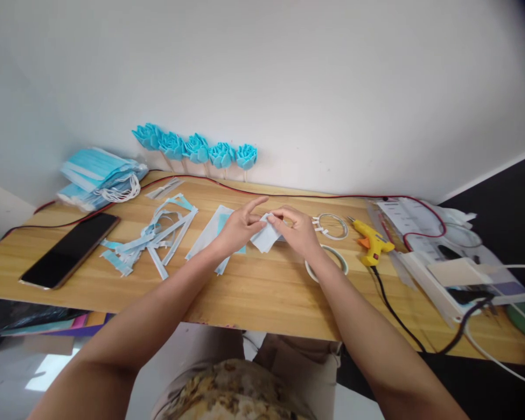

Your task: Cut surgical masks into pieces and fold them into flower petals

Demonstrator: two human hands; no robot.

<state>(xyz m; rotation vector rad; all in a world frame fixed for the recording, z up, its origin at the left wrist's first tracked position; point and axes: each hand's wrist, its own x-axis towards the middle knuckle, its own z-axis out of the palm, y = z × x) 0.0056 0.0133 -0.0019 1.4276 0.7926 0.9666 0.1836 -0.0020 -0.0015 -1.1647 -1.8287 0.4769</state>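
Over the middle of the table, a small folded piece of pale white-blue mask fabric (266, 235) is held up between my two hands. My right hand (294, 226) pinches its upper right side with thumb and fingers. On its left edge, my left hand (240, 223) closes thumb and curled fingers, while the index finger points outward; the fingers behind the fabric are hidden. Flat white and blue fabric pieces (207, 236) lie beside and partly under my left hand. A roll of tape (343, 261) rests by my right forearm, partly covered by it.
Several blue fabric flowers on sticks (196, 148) lean against the wall. Stacked face masks (97, 175), cut strips (151, 236) and a phone (70, 251) lie left. Right are a ring (346, 227), a yellow glue gun (374, 242) with a black cord, and a power strip (437, 286).
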